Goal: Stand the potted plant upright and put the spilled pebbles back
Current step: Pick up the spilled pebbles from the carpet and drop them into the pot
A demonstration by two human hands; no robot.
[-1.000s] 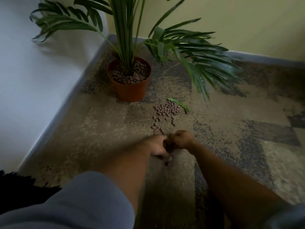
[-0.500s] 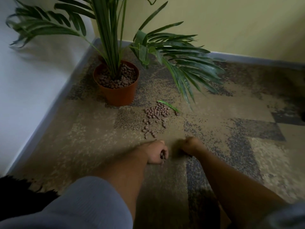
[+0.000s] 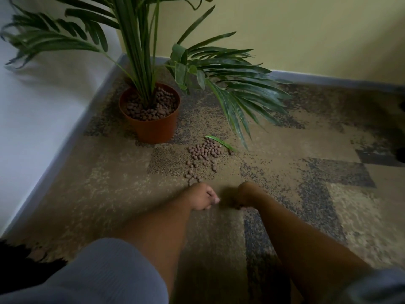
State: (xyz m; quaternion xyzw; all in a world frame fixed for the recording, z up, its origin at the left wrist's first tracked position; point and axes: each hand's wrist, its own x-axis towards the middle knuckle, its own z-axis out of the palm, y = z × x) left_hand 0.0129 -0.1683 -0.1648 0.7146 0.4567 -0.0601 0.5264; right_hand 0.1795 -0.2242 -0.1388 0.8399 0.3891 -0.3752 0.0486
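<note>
A potted plant (image 3: 151,110) stands upright in its orange pot in the corner of a patterned carpet (image 3: 328,194), spilled pebbles (image 3: 203,153) heaped just beside it near a fallen leaf (image 3: 219,142). Both hands are low over the carpet, just short of the pebbles — the left hand (image 3: 202,198) curled, the right hand (image 3: 246,195) blurred; whether either grips pebbles cannot be told.

A dim room corner. A white wall (image 3: 32,110) on the left meets a pale yellow wall (image 3: 306,29) at the back. A grey baseboard (image 3: 328,79) runs along both. The floor is carpet (image 3: 285,150) in mottled tan, brown and dark patches.
</note>
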